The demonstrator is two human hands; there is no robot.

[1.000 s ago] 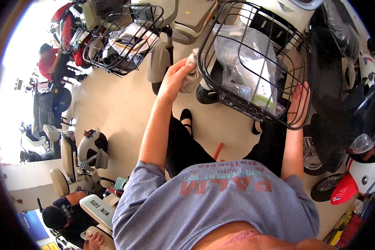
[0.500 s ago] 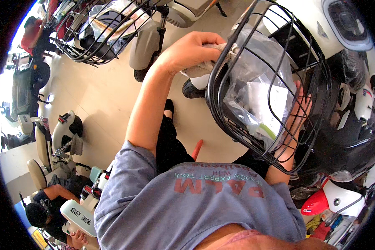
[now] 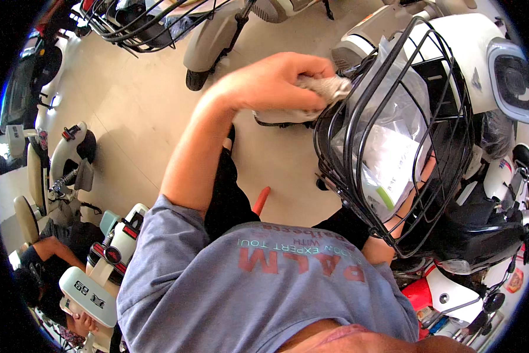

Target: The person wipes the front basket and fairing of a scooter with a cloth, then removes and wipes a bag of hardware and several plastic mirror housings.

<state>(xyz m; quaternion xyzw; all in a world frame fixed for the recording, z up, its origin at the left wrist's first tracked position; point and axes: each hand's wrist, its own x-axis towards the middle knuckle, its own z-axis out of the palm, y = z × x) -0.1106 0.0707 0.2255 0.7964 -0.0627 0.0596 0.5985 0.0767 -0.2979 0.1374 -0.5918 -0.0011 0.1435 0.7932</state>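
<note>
Holding cloth (image 3: 335, 89) in curled left grip (image 3: 285, 81) at left rim of wire basket (image 3: 363, 219), wrist bent more than earlier. Keeping right grip (image 3: 428, 169) behind basket's right side, now mostly hidden; can't tell openness.

You have two hands (image 3: 276, 82) (image 3: 428, 172) in view, at 12 and 3 o'clock, and there is one cloth (image 3: 326, 88), at 12 to 1. Count two baskets (image 3: 319, 138) (image 3: 114, 38) for yourself, one at 2 o'clock and one, cut off, at 11. The one at 2 shows you one clear bag (image 3: 408, 97) and one white sheet (image 3: 388, 150). There is one dark bag (image 3: 495, 132) at 3, one red stick (image 3: 262, 200) near your dial's centre, toward 6, and one co-worker (image 3: 61, 250) at 8. Scooters (image 3: 476, 65) and wheels (image 3: 198, 80) overlap around the rim; you can't count either reliably.
</note>
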